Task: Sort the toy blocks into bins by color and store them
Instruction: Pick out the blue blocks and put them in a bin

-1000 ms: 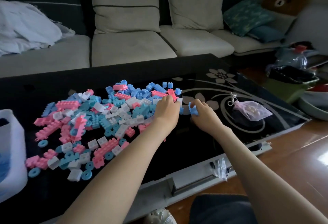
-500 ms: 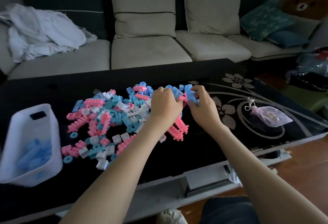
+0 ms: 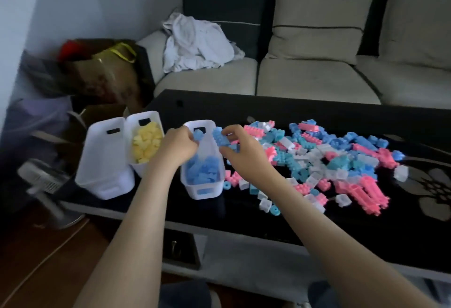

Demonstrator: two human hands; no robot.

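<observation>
L hand [image 3: 179, 148]: curled on small blue block [image 3: 198, 134], held over blue bin [image 3: 203, 191], frame centre.
R hand [image 3: 240, 150]: long blue block [image 3: 220, 140] pinched, at bin's right rim.
Loose pile [image 3: 329, 161]: pink/blue/white, spread on tabletop [image 3: 244, 107], centre-right.
Yellow bin [image 3: 156, 116]: set left of blue bin.

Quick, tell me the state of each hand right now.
Left hand: grips a small blue block above the bin.
Right hand: pinches a long blue block.
</observation>
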